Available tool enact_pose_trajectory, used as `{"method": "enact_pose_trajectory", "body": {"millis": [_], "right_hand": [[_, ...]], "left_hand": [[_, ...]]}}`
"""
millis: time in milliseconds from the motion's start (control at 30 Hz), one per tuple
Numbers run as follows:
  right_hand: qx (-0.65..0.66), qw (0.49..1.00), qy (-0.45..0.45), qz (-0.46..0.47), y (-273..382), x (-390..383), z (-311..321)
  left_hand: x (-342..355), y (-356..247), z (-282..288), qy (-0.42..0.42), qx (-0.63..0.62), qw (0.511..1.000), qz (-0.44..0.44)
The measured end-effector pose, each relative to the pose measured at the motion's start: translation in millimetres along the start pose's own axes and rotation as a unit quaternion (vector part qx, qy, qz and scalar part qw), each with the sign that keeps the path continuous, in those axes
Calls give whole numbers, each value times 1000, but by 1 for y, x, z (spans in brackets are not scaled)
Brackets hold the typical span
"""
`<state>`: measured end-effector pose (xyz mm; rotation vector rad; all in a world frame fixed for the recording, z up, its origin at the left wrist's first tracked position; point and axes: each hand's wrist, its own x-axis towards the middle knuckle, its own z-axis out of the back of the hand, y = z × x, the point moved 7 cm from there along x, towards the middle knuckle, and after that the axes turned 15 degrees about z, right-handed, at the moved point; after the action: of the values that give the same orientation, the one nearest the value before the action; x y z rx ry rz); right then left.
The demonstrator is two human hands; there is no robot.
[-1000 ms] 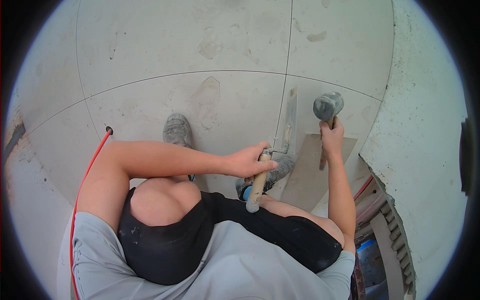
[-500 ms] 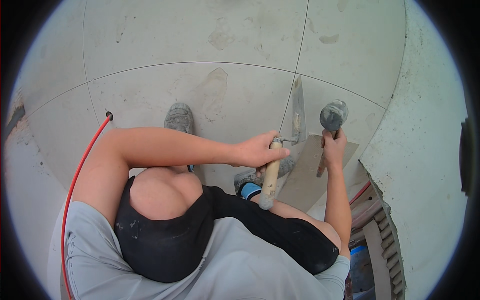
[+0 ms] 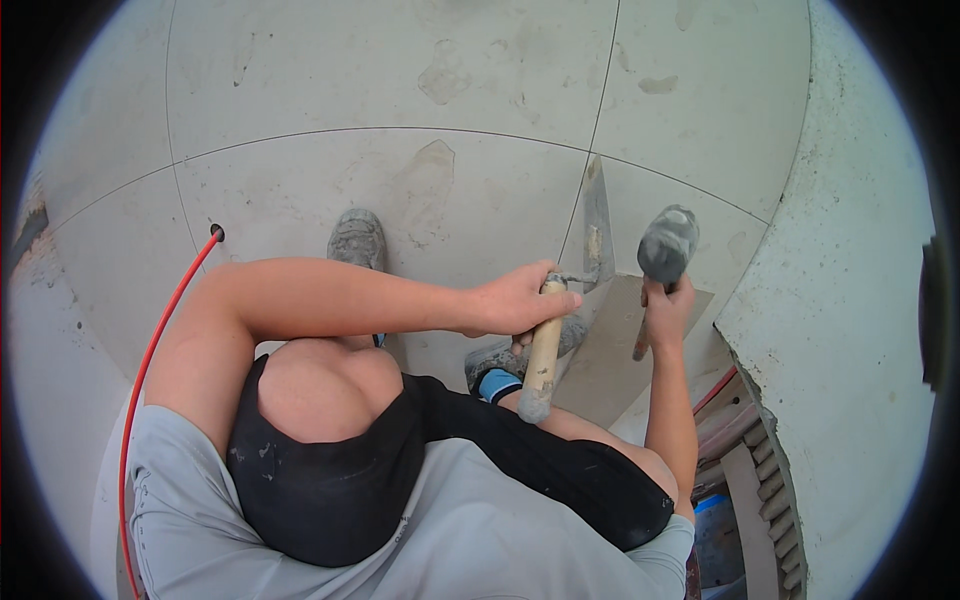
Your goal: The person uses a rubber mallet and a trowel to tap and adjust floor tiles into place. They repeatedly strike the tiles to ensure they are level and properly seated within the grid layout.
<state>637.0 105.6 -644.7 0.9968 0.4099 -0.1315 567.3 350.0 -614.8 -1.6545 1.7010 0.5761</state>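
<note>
My left hand (image 3: 512, 300) is closed around the pale wooden handle of a trowel (image 3: 543, 362). Its rounded handle end points back toward my leg, and the narrow, mortar-smeared blade reaches forward over the floor tiles. My right hand (image 3: 668, 308) grips a rubber mallet (image 3: 668, 246) by the handle, just below the dusty dark head. That head is raised to the right of the trowel blade, apart from it. Beneath my hands lies a narrow grey-beige tile piece (image 3: 615, 345), partly covered by the right hand and the mallet handle.
Large pale floor tiles (image 3: 320, 80) with thin dark joints spread ahead. My dusty shoes (image 3: 357, 240) stand on them. A red hose (image 3: 150, 370) runs along the left from a round hole. At right, a broken-edged pale slab (image 3: 850, 300) borders a gap with ribbed grey material (image 3: 778, 500).
The mallet head has tilted, and my right hand has shifted very slightly. My left hand and the trowel have stayed nearly where they were.
</note>
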Motion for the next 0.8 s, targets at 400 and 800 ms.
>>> {"method": "enact_pose_trajectory", "body": {"millis": [400,800], "right_hand": [[-18,965,154,210,29,-49,15],[-87,931,187,302,114,-33,-20]], "left_hand": [[-2,0,3,-29,1,1000,9],[1,1,6,-50,-15,999,1]]}}
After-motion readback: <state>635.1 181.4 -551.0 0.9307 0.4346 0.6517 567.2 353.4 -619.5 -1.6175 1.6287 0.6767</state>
